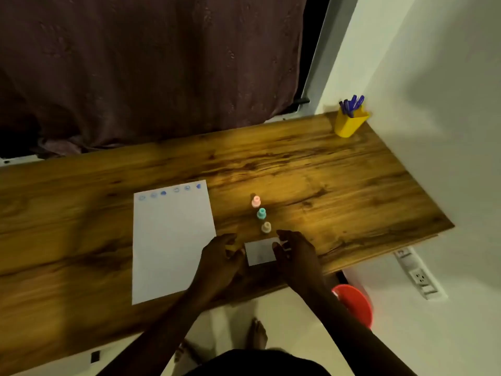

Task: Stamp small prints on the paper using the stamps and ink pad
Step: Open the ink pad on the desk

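Observation:
A white sheet of paper lies on the wooden desk, with a row of several blue prints along its far edge. To its right stand three small stamps in a line: pink, teal and beige. Nearer me sits a small white ink pad case, its lid shut. My left hand touches its left side and my right hand its right side, fingers curled around the edges.
A yellow cup of blue pens stands at the desk's far right corner by the white wall. A dark curtain hangs behind the desk. Below the near edge are a red bucket, a wall socket strip and my bare feet.

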`<act>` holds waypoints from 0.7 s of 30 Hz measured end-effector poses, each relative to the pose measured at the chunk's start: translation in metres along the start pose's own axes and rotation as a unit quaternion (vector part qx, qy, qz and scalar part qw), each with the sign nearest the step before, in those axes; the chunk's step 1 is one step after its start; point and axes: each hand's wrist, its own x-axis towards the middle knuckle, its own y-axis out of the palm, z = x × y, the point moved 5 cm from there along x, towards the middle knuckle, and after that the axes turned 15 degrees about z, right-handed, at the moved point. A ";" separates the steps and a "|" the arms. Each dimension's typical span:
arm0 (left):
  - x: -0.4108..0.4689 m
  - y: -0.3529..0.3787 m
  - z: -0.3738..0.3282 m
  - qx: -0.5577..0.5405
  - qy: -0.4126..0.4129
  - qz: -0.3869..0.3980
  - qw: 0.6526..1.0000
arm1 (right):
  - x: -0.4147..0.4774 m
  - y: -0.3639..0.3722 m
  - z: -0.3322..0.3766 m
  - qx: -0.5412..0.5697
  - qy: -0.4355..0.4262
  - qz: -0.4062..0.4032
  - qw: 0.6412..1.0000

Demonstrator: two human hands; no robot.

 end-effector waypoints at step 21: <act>0.009 0.023 0.008 -0.050 -0.058 0.014 0.997 | 0.002 0.015 -0.008 0.043 0.024 0.075 0.996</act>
